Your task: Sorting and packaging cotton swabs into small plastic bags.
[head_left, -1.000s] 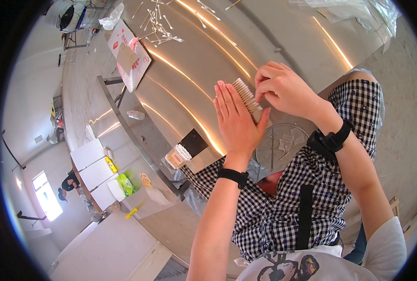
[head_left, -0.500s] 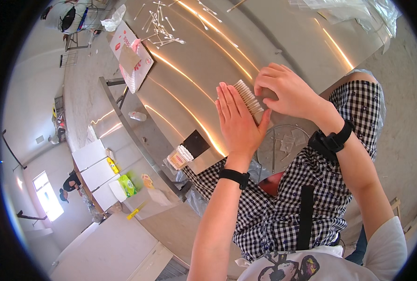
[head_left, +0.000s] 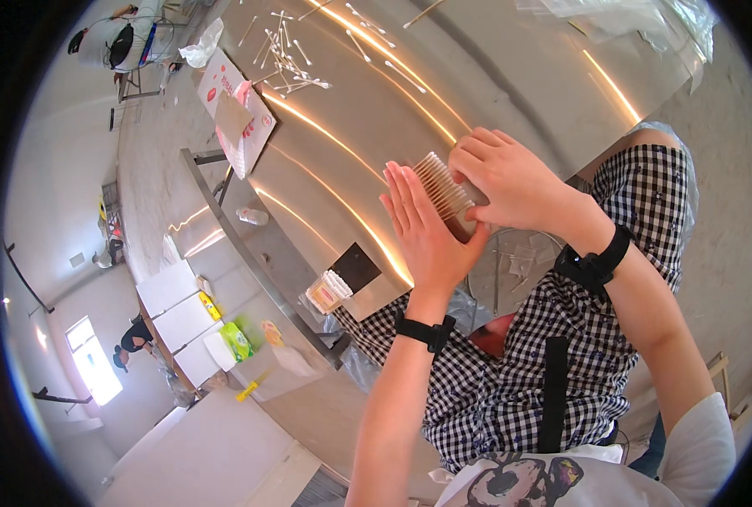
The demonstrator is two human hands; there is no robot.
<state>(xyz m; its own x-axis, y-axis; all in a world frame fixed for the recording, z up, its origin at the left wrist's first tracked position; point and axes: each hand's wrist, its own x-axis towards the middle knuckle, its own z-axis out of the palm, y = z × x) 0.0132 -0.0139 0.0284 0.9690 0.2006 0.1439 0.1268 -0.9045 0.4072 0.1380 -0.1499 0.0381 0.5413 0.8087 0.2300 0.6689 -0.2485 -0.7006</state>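
Cotton swabs, thin pale wooden sticks with white tips, stood side by side in a tight comb-like row between your two hands, over the brushed grey metal desk. Your left hand was along the row's left side, fingers straight and together, thumb spread toward its near end; that flat shape seemed meant to fence the sticks and keep them level. Your right hand was curled at the row's right side, its thumb close to the left thumb, probably to even the stick ends; whether its fingertips clamped a swab, I cannot tell.

The row's long axis slanted from its far left end to its near right end, by your thumbs. Each stick pointed across that axis, its right end toward your right hand, its left end hidden by your left fingers.

Loose white-tipped swabs lay scattered beyond the row to its left, perhaps left there to be within reach. A small pale box packed with swabs stood nearer you, left of the row, just beside a flat black square.
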